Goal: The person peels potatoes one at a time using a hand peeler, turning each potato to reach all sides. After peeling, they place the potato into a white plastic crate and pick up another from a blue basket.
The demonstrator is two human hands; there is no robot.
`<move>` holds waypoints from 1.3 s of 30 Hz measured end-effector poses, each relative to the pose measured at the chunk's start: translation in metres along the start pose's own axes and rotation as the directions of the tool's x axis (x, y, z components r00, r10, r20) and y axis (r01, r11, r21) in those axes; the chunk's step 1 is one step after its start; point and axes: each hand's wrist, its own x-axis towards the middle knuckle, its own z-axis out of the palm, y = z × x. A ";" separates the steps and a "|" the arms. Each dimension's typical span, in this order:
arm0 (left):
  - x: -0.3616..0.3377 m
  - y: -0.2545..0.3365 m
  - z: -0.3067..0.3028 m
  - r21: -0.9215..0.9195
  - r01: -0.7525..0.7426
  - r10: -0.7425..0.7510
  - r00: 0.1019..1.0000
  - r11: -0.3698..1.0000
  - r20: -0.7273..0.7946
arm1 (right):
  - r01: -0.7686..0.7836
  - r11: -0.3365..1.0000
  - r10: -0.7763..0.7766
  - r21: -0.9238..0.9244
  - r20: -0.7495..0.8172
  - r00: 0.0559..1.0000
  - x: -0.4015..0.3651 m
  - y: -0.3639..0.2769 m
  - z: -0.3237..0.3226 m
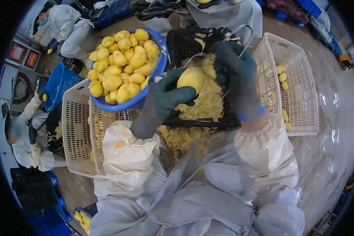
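Note:
My left hand (pixel 169 95), in a dark green glove, is closed around a peeled yellow potato (pixel 191 80). My right hand (pixel 233 65), gloved too and blurred by motion, is just right of the potato; what its fingers hold is hidden, though thin metal shows near it. Both hands are over a black crate (pixel 185 39) with a heap of peelings (pixel 203 108) in it. Left of the crate, a blue basket (pixel 161 43) is piled with peeled potatoes (pixel 120 58).
A white crate (pixel 299 51) with several potatoes stands at the right. White crates (pixel 76 129) stand at the left, near a blue basket (pixel 55 84). Two people (pixel 67 19) (pixel 21 137) work at the left; another person's apron (pixel 228 17) is across from me.

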 end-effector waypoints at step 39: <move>0.010 -0.017 -0.010 -0.578 0.270 -0.114 0.950 0.770 0.292 | -0.188 0.949 0.214 0.253 -0.079 0.974 0.017 0.021 -0.022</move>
